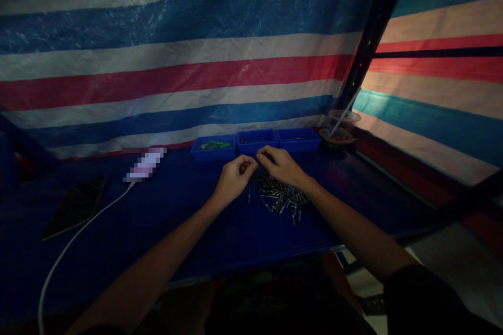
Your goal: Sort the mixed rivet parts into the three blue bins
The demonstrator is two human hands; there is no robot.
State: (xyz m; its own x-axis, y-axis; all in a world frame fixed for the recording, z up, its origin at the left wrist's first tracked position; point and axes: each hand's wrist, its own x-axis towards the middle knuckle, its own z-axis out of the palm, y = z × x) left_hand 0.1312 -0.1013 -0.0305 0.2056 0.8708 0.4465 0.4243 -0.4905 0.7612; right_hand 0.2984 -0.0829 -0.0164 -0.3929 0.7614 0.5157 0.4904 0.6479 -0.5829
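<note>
A loose pile of small metal pins [283, 199] lies on the dark blue table [220, 241]. My left hand [234, 178] is just left of the pile, thumb and fingers pinched together; whatever they hold is too small to make out. One single pin [249, 194] lies below its fingertips, apart from the pile. Over the back of the pile, my right hand [280, 166] has its thumb and fingertips closed close to the left ones, and anything between them cannot be made out.
Three blue trays, a left one [214, 155] with something green, a middle one [257, 147] and a right one [298, 145], line the back. A clear cup [341, 123] stands right of them. A lit phone [145, 165] with a white cable [74, 235] and a dark tablet [74, 208] lie left.
</note>
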